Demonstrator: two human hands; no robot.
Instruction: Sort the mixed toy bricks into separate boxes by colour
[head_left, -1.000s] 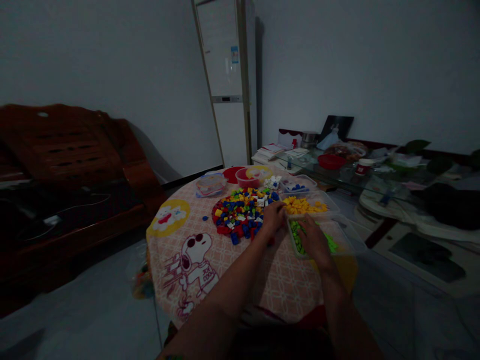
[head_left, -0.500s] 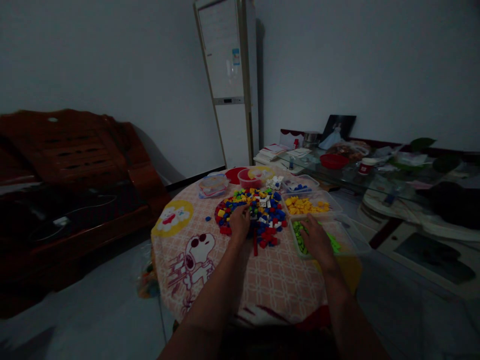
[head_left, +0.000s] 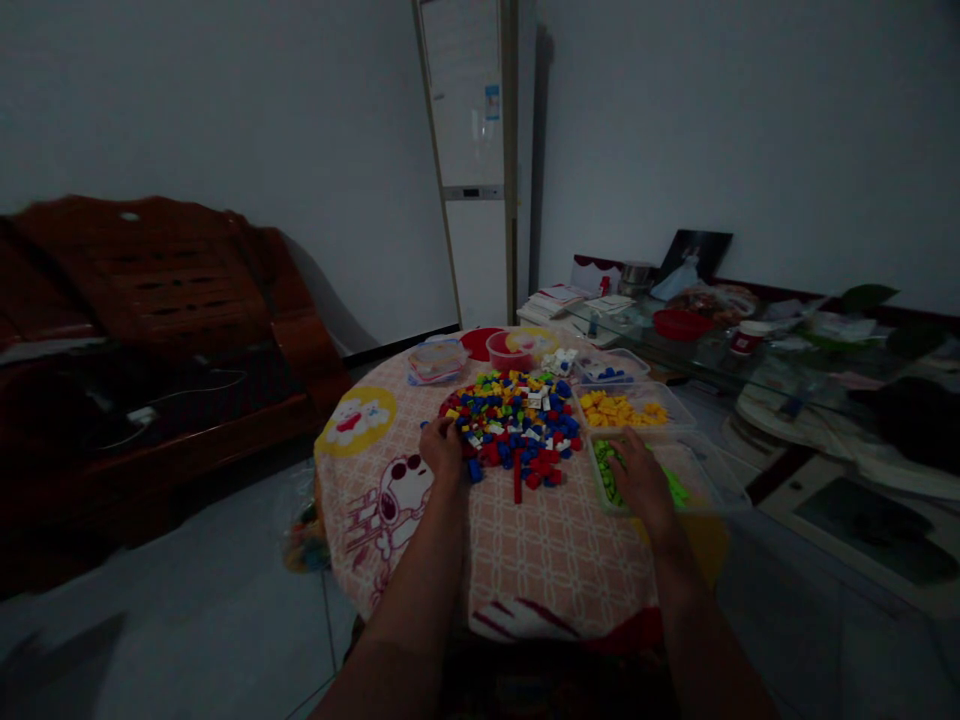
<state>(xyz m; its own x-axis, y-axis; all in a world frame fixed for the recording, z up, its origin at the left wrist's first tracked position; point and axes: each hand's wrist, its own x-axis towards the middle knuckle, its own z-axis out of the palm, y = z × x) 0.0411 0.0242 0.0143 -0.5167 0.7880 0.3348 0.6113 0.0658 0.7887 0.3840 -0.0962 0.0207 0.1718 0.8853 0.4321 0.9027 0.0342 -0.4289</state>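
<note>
A heap of small red, blue, yellow, green and white bricks (head_left: 517,425) lies in the middle of a round table with a cartoon-dog cloth (head_left: 540,545). My left hand (head_left: 442,445) rests at the heap's left edge, fingers curled; what it holds is too dark to make out. My right hand (head_left: 636,478) lies over the clear tray of green bricks (head_left: 701,480), fingers bent down into it. Behind that stands a clear tray of yellow bricks (head_left: 622,408).
A tray with blue bricks (head_left: 609,372), a red bowl (head_left: 510,350) and a lidded clear box (head_left: 437,360) stand at the table's far side. A dark wooden sofa (head_left: 150,330) is at the left, a cluttered glass table (head_left: 750,345) at the right, and a tall white air conditioner (head_left: 472,160) behind.
My left hand has slid from the heap's right side across to its left edge. My right hand has stayed on the green tray. The camera shifted slightly.
</note>
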